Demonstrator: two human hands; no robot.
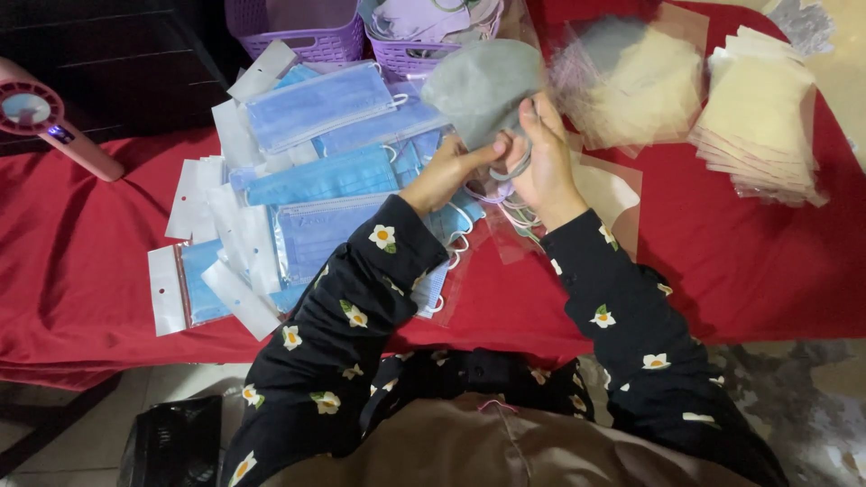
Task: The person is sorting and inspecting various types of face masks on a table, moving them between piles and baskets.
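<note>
Left hand [444, 171]: its grip pinches the lower edge of the grey mask [483, 86].
Right hand [544, 162]: its grip is closed on the same mask, by the ear loop.
Where the mask is: held up over the red surface [740, 261], above the blue masks [325, 171] in clear bags.
How it feels: looks soft, light and floppy.
Best place to hold: the edges or loops.
Nearby: purple basket [298, 36], cream masks [758, 117].

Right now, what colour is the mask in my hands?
Grey. The mask held by both hands shows best in the head view.
</note>
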